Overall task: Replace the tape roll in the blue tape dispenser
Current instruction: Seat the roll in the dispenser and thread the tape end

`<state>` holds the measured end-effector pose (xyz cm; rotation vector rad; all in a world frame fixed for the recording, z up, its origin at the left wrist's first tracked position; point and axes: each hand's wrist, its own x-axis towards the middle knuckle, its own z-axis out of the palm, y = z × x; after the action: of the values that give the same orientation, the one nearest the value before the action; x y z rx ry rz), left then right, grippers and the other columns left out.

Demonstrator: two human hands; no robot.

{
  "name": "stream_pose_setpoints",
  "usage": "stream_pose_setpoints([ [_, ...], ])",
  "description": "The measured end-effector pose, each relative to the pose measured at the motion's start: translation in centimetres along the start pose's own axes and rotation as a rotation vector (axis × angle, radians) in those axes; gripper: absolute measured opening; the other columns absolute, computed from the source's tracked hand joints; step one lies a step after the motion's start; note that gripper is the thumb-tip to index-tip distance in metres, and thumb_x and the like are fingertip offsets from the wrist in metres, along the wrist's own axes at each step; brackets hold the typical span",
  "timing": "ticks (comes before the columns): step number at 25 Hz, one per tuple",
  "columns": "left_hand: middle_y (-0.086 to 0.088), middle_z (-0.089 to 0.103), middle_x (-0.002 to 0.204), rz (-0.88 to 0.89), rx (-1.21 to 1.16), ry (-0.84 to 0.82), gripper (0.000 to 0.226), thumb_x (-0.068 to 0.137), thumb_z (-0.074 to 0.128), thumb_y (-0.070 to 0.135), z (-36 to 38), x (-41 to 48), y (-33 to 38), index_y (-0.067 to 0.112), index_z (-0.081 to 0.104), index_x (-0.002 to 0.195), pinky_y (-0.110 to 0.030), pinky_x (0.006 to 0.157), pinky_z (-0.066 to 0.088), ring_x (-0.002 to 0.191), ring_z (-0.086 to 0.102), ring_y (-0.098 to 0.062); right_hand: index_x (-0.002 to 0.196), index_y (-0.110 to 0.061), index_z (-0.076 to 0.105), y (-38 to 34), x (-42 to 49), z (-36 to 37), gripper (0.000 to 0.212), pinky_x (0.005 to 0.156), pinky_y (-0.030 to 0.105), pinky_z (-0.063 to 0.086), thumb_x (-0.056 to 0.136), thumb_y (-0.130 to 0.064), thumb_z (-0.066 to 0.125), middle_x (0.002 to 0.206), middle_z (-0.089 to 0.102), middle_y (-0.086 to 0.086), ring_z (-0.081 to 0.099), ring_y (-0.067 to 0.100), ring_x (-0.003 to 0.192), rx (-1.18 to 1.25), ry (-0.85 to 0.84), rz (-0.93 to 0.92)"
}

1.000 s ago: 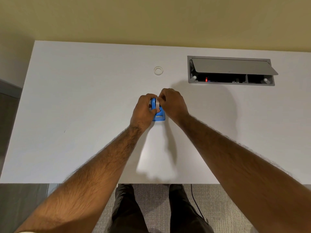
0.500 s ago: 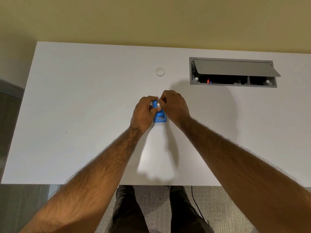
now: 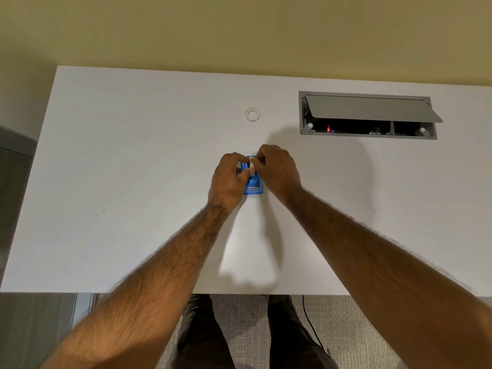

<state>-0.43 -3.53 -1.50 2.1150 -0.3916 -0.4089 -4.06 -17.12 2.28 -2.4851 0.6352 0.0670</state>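
The blue tape dispenser (image 3: 253,187) stands on the white desk (image 3: 133,182) near its middle, cutter end toward me. My left hand (image 3: 229,179) grips its left side, thumb across the top. My right hand (image 3: 277,169) pinches a pale tape roll (image 3: 251,164) that sits in the top of the dispenser. Both hands hide most of the dispenser's far half. A second small white tape ring (image 3: 252,114) lies flat on the desk farther back.
A grey cable box (image 3: 367,115) with its lid raised is set into the desk at the back right. The yellow wall runs behind the desk. My legs and a black cable show below the desk's front edge.
The hands have stayed on the dispenser with only small finger shifts. My left thumb now lies across the top beside the roll.
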Motion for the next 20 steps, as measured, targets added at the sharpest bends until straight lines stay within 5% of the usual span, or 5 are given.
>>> stream_pose_setpoints([
  [5, 0.003, 0.061, 0.105, 0.007, 0.004, 0.02, 0.013, 0.091, 0.068, 0.024, 0.02, -0.02, 0.21, 0.017, 0.065, 0.102, -0.004, 0.073, 0.039, 0.081, 0.056, 0.001, 0.087, -0.009, 0.064, -0.26, 0.18, -0.07, 0.019, 0.067, 0.03, 0.052, 0.095, -0.024, 0.055, 0.083, 0.066, 0.006, 0.059, 0.016, 0.072, 0.014, 0.004, -0.019],
  [10, -0.002, 0.061, 0.106, -0.011, -0.003, 0.033, 0.011, 0.09, 0.07, 0.018, -0.01, 0.15, 0.64, 0.014, 0.065, 0.099, -0.008, 0.075, 0.038, 0.086, 0.056, -0.01, 0.089, -0.007, 0.066, -0.33, 0.58, -0.29, 0.022, 0.07, 0.033, 0.053, 0.096, -0.025, 0.055, 0.084, 0.069, 0.008, 0.063, 0.019, 0.075, -0.011, -0.012, -0.029],
  [20, -0.002, 0.062, 0.108, -0.055, -0.041, 0.028, 0.013, 0.088, 0.073, 0.016, -0.14, 0.22, 0.73, 0.014, 0.066, 0.098, 0.0, 0.071, 0.041, 0.084, 0.057, -0.005, 0.088, -0.006, 0.068, 0.08, 0.88, -0.83, 0.017, 0.069, 0.032, 0.053, 0.091, -0.022, 0.063, 0.083, 0.07, 0.009, 0.064, 0.022, 0.075, 0.042, -0.097, -0.042],
])
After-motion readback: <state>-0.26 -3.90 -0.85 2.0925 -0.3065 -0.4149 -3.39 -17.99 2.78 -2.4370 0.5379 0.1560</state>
